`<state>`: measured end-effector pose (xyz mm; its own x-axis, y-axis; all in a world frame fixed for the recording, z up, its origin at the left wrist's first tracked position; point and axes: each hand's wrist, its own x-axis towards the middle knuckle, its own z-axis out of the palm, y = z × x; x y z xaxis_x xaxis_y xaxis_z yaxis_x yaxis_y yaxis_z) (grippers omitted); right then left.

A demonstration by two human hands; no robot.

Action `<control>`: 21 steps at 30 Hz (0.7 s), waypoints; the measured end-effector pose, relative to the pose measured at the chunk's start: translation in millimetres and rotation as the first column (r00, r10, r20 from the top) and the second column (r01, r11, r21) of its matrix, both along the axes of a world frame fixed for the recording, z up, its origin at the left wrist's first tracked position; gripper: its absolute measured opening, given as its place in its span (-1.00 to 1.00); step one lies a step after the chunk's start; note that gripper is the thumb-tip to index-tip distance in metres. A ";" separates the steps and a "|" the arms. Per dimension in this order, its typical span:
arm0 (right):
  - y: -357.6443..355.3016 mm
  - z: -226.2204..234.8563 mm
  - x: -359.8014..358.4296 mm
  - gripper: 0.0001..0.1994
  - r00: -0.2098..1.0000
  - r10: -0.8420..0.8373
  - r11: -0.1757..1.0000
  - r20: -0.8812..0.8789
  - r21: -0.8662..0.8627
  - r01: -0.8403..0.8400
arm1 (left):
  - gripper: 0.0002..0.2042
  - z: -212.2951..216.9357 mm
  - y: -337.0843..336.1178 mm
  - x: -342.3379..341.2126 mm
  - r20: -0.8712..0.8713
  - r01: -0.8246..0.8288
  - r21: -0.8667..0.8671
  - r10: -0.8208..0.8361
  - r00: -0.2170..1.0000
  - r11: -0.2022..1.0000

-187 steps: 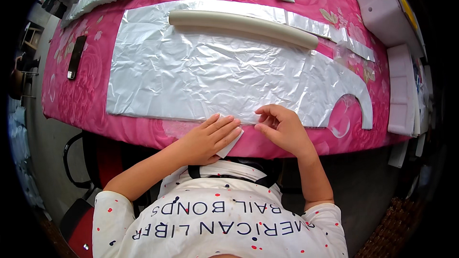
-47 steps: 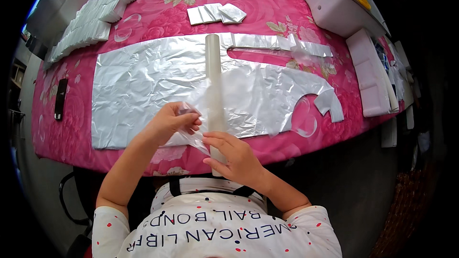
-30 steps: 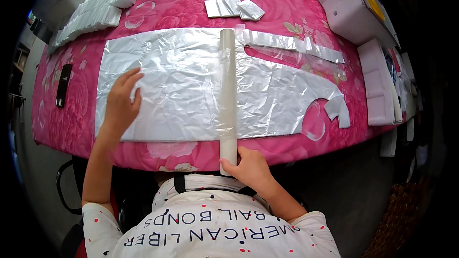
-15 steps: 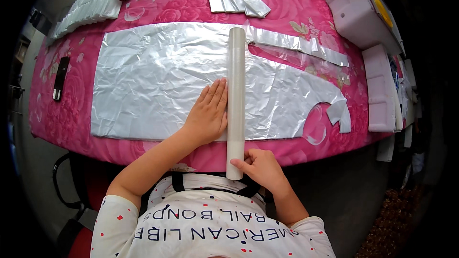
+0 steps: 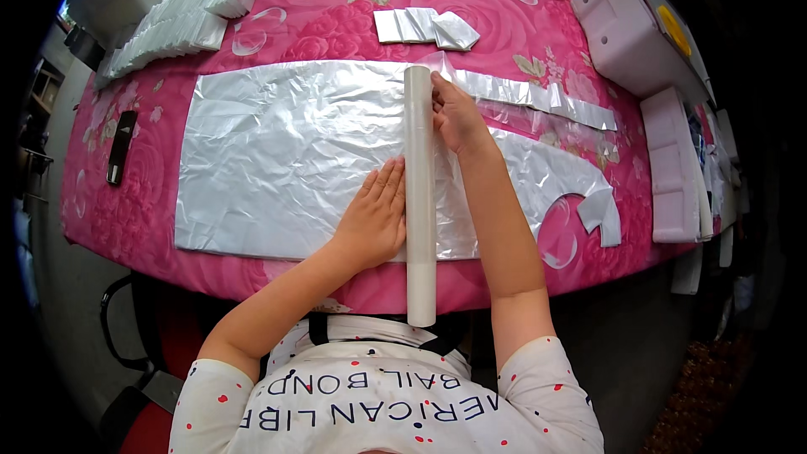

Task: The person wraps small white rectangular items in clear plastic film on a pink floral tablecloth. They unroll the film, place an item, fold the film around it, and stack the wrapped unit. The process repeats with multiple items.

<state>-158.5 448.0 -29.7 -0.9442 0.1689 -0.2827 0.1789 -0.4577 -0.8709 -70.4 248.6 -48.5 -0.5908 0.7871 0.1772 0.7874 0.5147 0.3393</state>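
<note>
A silvery-white plastic sheet shaped like an apron (image 5: 286, 160) lies spread over the table, with a strap and curved cut-outs on its right side. Across it, pointing away from me, rests a long pale tube (image 5: 419, 193) whose near end juts past the table edge. My left hand (image 5: 374, 214) lies flat on the sheet, fingers stretched out along the tube's left side. At the tube's far end, on its right, is my right hand (image 5: 454, 113), fingers curled in against the tube and the sheet's edge; what they pinch is hidden.
Folded white plastic packets (image 5: 181, 29) are stacked at the far left, and a few folded pieces (image 5: 420, 27) lie at the back. A black stapler-like object (image 5: 122, 148) sits on the left. White foam boxes (image 5: 626, 25) stand at the right edge of the pink flowered tablecloth (image 5: 311, 25).
My right hand has gone from the near end of the tube to its far end. My left hand remains flat beside the tube. The view has shifted slightly.
</note>
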 end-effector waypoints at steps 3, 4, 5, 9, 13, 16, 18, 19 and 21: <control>9.0 11.7 -25.2 -0.63 0.909 -0.397 0.917 -0.130 -0.109 0.385 | -0.42 0.0 0.5 -1.1 -0.019 0.000 0.003 0.000 1.000 1.000; 0.2 27.8 -25.1 -0.62 0.912 -0.353 0.936 -0.211 -0.077 0.344 | -0.42 -0.7 -0.4 -0.1 -0.015 -0.006 0.004 0.006 1.000 1.000; -8.9 45.4 -26.8 -0.61 0.907 -0.305 0.951 -0.289 -0.041 0.307 | -0.42 -1.1 -1.0 0.0 -0.012 -0.011 0.005 0.011 1.000 1.000; -88.9 65.4 -39.7 -0.57 0.922 0.037 0.873 -0.386 0.461 0.158 | -0.41 -1.4 -3.2 0.7 -0.025 0.029 0.010 -0.029 0.999 1.000; -197.5 34.6 -27.7 -0.45 0.870 0.455 0.624 -0.193 0.765 -0.157 | -0.39 -6.9 -8.7 -2.5 -0.095 0.077 0.242 -0.055 0.994 0.967; -231.7 -8.8 -24.1 -0.38 0.820 0.562 0.385 -0.110 0.912 -0.142 | -0.41 -8.7 0.3 0.1 -0.138 0.041 0.141 -0.022 0.990 0.989; -240.5 -11.5 -18.6 -0.37 0.778 0.627 0.258 -0.038 0.953 -0.161 | -0.39 -16.5 1.6 -2.3 -0.198 0.051 0.099 -0.031 0.980 0.994; -242.2 -7.5 -15.8 -0.38 0.761 0.649 0.249 -0.017 0.949 -0.191 | -0.38 -18.3 1.0 -3.0 -0.226 0.052 0.078 -0.033 0.973 0.996; -236.2 1.3 -6.5 -0.39 0.746 0.665 0.244 -0.017 0.950 -0.195 | -0.38 -14.8 -1.2 -0.9 -0.165 0.038 0.184 -0.008 0.986 0.982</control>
